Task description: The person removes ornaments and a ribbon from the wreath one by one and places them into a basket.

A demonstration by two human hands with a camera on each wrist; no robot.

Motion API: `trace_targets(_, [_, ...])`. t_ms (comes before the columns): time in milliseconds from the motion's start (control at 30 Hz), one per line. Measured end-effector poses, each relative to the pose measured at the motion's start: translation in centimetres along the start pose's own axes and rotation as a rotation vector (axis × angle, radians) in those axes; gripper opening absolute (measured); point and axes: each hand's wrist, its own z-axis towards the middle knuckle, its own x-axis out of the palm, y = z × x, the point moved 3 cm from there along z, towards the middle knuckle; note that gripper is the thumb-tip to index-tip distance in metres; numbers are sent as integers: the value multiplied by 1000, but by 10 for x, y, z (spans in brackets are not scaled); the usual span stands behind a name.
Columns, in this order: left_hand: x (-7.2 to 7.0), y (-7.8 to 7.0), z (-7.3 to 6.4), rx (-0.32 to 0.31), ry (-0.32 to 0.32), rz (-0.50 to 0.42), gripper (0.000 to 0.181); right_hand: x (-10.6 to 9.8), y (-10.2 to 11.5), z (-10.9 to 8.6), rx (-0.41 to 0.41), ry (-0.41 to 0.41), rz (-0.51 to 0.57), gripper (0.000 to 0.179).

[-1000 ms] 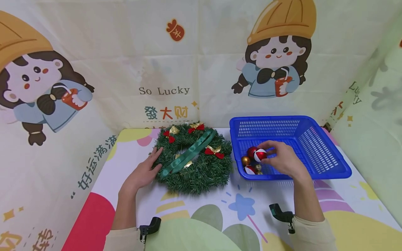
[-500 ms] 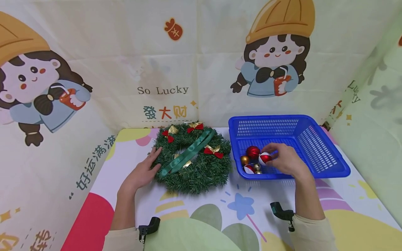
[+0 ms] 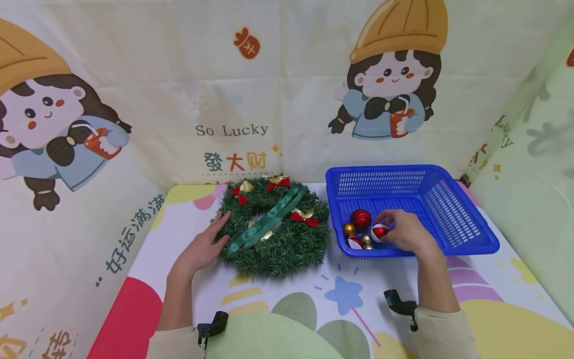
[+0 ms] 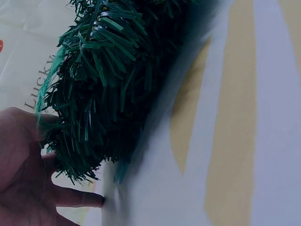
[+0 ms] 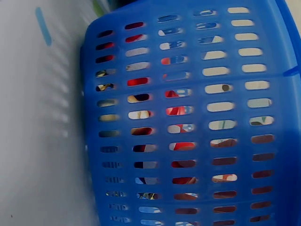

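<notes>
A green Christmas wreath [image 3: 287,254] with red and gold bows and a green ribbon [image 3: 269,219] lies flat on the table. My left hand [image 3: 202,249] rests against its left side, fingers mostly straight; the left wrist view shows the thumb touching the needles. Inside the blue basket [image 3: 381,172], my right hand [image 3: 405,230] pinches a red-and-white Christmas ball [image 3: 378,233] at its right side. Close by lie a red ball [image 3: 360,218], a gold ball [image 3: 349,229], another red-and-white ball [image 3: 355,243] and small pale gold balls [image 3: 366,240].
The basket's slotted wall [image 5: 197,117] nearly fills the right wrist view, hiding most of the right hand there. A patterned cloth covers the table [image 3: 305,344]. Behind it hangs a printed backdrop [image 3: 309,99]. Each wrist carries a black camera mount [image 3: 401,303].
My right hand has moved the red-and-white ball slightly right and down in the basket, away from the red ball. My left hand stays at the wreath.
</notes>
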Motion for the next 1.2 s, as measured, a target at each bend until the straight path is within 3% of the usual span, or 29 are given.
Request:
trace_targets(500, [1,3,1,1,0,3,66,3,2,2,-42,13,-11,38])
trace_targets(1200, [0,0,-1,7,-6,10,66,3,2,2,-27,23,-6,40])
